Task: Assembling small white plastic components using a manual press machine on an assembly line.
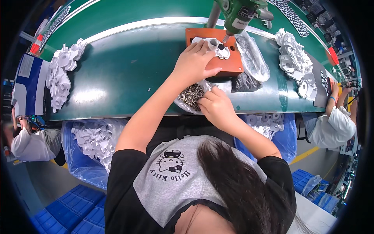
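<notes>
White part (224, 54) seated, I judge work unfinished: left hand (193, 63) spread across it, right hand (217, 107), grip unclear, at metal bits (190, 96) on the desk's (124, 78) near edge.

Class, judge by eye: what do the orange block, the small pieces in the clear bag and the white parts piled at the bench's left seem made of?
Orange block: painted metal or plastic, satin; its even colour leaves it open.
Small pieces: probably metal, shiny, given their silvery glints.
White parts: likely moulded plastic, smooth, judging by uniform colour and curved walls.
</notes>
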The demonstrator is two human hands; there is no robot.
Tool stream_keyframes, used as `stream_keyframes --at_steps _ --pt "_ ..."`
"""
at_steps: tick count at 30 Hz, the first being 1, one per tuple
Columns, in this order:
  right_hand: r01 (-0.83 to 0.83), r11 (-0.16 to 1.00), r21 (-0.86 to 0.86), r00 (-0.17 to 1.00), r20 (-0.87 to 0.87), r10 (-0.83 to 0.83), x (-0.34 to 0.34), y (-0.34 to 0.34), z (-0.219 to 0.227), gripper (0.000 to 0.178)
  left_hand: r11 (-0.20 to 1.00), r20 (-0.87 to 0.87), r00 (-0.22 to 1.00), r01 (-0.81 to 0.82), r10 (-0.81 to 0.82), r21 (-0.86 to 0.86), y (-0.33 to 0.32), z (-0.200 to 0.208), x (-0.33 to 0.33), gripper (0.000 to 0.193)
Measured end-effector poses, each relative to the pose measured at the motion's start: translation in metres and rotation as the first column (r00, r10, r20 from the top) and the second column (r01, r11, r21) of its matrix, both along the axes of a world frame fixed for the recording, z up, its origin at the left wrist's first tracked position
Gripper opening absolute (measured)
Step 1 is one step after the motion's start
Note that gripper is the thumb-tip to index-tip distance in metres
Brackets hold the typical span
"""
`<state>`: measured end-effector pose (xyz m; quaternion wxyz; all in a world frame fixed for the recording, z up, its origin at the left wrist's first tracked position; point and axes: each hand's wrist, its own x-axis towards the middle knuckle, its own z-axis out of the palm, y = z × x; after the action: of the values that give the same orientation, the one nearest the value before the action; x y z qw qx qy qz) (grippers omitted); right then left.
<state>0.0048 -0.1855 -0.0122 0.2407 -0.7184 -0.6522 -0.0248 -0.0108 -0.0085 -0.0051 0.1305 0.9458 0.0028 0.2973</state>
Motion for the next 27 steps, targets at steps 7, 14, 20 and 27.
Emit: stream_keyframes --at_steps 7,14,20,27 --pt "-0.093 0.989 -0.118 0.869 -0.494 0.023 0.021 0.008 0.039 0.008 1.000 -0.010 1.000 -0.020 0.020 -0.017 0.001 -0.001 0.000 0.043" --pt "0.289 0.957 0.036 0.619 -0.769 -0.158 0.118 0.028 0.046 0.017 1.000 -0.019 1.000 -0.003 0.002 -0.019 -0.001 0.003 0.000 0.042" --pt "0.367 0.929 0.049 0.619 -0.758 -0.205 0.146 0.053 0.026 0.019 1.000 -0.030 0.999 -0.022 0.021 -0.015 0.000 0.002 -0.001 0.043" --pt "0.396 0.918 0.034 0.561 -0.800 -0.212 0.141 0.056 0.027 0.019 0.999 -0.034 0.999 -0.018 0.017 -0.039 -0.001 0.003 -0.002 0.043"
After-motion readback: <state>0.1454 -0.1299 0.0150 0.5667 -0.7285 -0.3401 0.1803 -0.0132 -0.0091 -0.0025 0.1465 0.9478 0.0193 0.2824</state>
